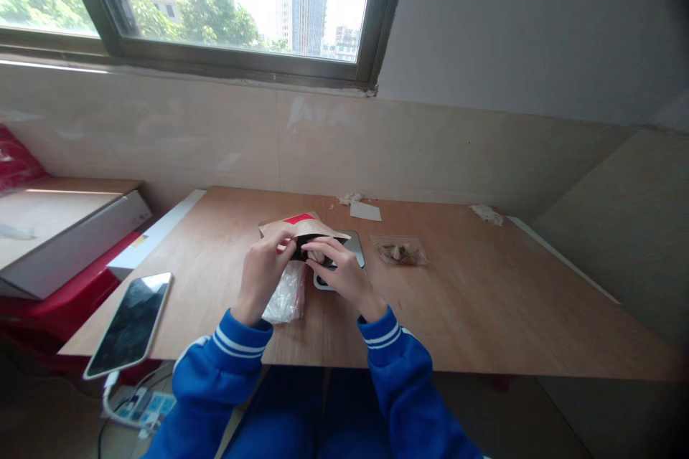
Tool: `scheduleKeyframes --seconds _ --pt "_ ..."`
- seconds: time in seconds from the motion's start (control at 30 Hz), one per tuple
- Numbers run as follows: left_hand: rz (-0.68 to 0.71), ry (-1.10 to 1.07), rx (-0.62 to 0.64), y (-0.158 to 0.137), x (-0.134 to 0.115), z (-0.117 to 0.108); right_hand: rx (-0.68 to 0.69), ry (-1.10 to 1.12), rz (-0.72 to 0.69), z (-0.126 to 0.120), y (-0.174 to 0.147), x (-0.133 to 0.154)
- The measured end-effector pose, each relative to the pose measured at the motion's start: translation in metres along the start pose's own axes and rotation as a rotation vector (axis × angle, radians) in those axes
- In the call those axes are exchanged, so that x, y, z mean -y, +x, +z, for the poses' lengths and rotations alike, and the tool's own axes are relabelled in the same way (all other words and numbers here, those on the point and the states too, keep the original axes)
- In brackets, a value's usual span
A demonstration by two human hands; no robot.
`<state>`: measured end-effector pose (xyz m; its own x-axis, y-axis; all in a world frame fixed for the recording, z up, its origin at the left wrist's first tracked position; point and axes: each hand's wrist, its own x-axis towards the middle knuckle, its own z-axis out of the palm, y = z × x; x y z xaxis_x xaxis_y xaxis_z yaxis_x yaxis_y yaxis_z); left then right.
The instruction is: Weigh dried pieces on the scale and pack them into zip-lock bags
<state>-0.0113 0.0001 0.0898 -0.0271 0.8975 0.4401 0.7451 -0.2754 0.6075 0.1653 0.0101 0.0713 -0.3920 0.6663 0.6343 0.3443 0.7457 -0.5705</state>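
A brown kraft paper bag (285, 226) with a red patch lies tilted above the table, its dark mouth facing me. My left hand (263, 265) pinches the left side of that mouth between thumb and fingers. At the right side of the mouth, my right hand (344, 269) has its fingers bent over the opening; whether they also hold something inside is hidden. A pale flat scale (355, 247) with a dark panel sits partly under the bag and right hand. Clear plastic bags (288, 295) lie just below my left hand.
A clear plastic pack (399, 252) of brownish pieces lies right of the scale. Behind are a white card (366, 211) and crumpled tissue (487, 214). A phone (132, 323) with a cable overhangs the table's left edge, near a power strip (145, 405).
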Motion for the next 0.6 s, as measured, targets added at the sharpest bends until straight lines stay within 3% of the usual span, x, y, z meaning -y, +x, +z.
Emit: scheduleKeyframes --seconds 0.17,0.37,0.6 --pt "-0.011 0.033 0.004 0.003 -0.002 0.006 -0.136 0.200 0.055 -0.009 -0.005 0.002" --pt "-0.024 0.034 -0.016 0.007 -0.007 0.010 -0.269 0.321 0.139 -0.002 -0.011 -0.007" --pt "-0.049 0.044 -0.042 0.007 -0.011 0.016 -0.528 0.659 0.341 0.002 -0.012 -0.014"
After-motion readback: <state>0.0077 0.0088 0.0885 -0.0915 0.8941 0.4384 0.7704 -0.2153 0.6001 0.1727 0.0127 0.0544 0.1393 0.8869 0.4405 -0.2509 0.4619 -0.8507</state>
